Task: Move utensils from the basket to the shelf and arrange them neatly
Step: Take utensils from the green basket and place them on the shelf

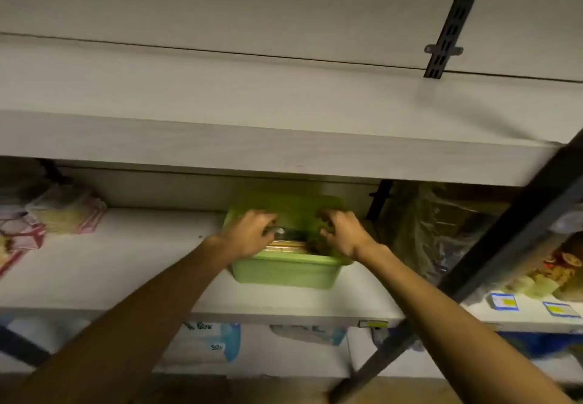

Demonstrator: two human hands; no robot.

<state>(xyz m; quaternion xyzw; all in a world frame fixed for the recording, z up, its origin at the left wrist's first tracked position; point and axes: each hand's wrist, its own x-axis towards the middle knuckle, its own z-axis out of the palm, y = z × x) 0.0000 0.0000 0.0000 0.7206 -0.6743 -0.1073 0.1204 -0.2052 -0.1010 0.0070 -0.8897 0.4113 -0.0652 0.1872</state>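
We have both hands down in the green basket (285,272): our left hand (249,233) has its fingers curled over something shiny and metallic near the basket's left side, though the blur keeps us from saying whether it truly grips it, and our right hand (342,231) has its fingers bent like claws over the dark contents on the right, with no clear hold that we can make out. The basket sits on the middle shelf (132,265), toward the back, under the thick board of the shelf above (284,151). Inside it we see a pale, flat bundle of utensils (285,245) lying against the near wall, between our 2 wrists, plus darker pieces we cannot name. We judge the task to be at its start: the shelf surface on either side of the basket shows no utensils laid out, and the basket looks well filled. What is left is nearly all of it, namely lifting the pieces out, setting them on the shelf and lining them up. To the left stand some packaged goods (63,211), and to the right a clear plastic wrapped bundle (441,224).
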